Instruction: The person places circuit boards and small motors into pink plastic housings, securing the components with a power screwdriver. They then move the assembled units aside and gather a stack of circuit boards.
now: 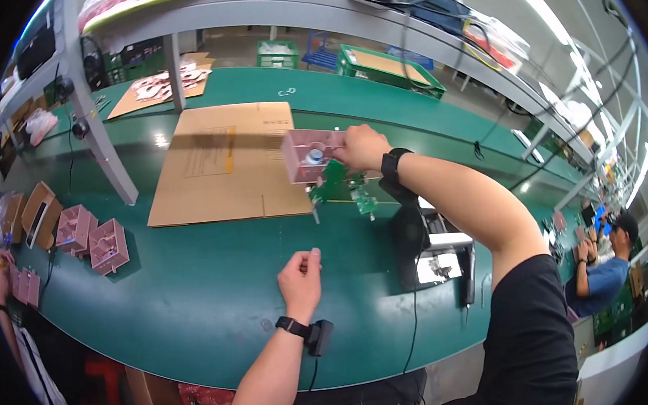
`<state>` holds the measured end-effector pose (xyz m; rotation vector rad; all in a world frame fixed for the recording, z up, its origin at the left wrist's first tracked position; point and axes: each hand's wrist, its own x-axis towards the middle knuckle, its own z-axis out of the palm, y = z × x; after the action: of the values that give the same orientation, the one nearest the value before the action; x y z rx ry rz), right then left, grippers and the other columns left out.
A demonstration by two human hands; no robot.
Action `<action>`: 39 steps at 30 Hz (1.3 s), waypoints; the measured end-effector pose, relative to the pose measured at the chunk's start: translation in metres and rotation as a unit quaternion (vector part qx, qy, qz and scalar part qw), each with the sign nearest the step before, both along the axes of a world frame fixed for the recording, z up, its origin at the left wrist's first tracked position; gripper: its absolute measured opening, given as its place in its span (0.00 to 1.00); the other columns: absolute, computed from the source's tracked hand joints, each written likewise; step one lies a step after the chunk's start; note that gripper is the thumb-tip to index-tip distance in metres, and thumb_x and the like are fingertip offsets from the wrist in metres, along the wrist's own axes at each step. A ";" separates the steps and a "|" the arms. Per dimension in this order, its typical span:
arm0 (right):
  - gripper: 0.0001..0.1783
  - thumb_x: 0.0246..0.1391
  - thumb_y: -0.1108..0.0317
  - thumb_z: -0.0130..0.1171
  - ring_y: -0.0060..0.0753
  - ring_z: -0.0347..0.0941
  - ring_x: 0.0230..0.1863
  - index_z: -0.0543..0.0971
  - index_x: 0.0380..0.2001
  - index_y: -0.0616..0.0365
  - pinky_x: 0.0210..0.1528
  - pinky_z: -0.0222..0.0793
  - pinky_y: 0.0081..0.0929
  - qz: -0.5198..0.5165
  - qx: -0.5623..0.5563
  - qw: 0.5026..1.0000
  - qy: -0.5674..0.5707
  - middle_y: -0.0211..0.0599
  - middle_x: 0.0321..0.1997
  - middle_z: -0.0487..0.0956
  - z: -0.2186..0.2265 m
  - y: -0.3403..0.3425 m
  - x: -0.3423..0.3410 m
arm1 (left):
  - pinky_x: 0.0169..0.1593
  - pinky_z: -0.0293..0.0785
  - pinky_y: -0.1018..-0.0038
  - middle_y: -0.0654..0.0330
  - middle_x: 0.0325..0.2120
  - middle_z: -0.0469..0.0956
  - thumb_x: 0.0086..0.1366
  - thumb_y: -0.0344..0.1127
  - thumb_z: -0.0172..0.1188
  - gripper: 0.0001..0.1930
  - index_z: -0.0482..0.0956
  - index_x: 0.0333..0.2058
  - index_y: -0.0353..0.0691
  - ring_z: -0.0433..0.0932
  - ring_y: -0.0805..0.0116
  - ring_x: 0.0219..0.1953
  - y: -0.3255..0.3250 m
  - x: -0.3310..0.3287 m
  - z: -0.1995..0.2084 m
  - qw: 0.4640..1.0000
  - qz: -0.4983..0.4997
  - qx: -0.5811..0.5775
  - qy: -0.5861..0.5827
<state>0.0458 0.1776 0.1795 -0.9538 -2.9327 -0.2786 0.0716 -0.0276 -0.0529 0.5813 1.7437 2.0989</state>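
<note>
My right hand (365, 149) reaches out over the table, its fingers closed at the right side of a pink plastic box (299, 165). A small blue-and-white round part (314, 156) sits inside the box. Green circuit boards (331, 181) hang at the box's front edge, close under my fingers. Whether the boards are fixed to the box cannot be made out. Nearer to me, my left hand (300, 278) is above the green tabletop, fingers curled and thumb raised, with nothing visible in it.
Flattened cardboard (210, 165) lies beside the box. A black-and-white device (434, 251) with an electric screwdriver (468, 279) stands right. Two pink boxes (109, 245) sit left. A metal post (102, 149) rises from the table. Co-workers sit at both sides, one in a blue shirt (603, 285).
</note>
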 end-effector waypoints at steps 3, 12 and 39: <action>0.21 0.55 0.53 0.64 0.55 0.84 0.50 0.87 0.43 0.59 0.52 0.81 0.48 -0.050 0.021 0.998 -0.023 0.53 0.47 0.86 -0.030 0.055 -0.024 | 0.31 0.74 0.77 0.64 0.23 0.82 0.71 0.43 0.65 0.16 0.83 0.32 0.34 0.78 0.79 0.25 -0.001 -0.001 -0.001 1.000 -0.010 -0.022 0.019; 0.23 0.56 0.51 0.65 0.55 0.83 0.53 0.87 0.45 0.58 0.53 0.80 0.48 -0.153 0.032 0.980 -0.123 0.51 0.51 0.85 -0.090 0.200 -0.019 | 0.31 0.76 0.73 0.60 0.22 0.82 0.69 0.42 0.66 0.14 0.83 0.32 0.37 0.80 0.70 0.23 0.006 0.008 0.004 0.998 -0.011 -0.044 0.038; 0.28 0.56 0.44 0.66 0.51 0.83 0.53 0.86 0.46 0.59 0.55 0.80 0.44 -0.016 -0.083 0.996 -0.024 0.51 0.50 0.86 -0.144 -0.040 -0.090 | 0.33 0.79 0.73 0.61 0.26 0.85 0.69 0.44 0.66 0.13 0.85 0.35 0.39 0.83 0.71 0.26 -0.017 0.015 0.011 0.992 -0.025 -0.081 0.089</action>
<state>-0.0443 0.1380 0.0351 -1.0274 -3.0261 -0.0596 0.0861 -0.0450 -0.0415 0.7749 1.9520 1.9012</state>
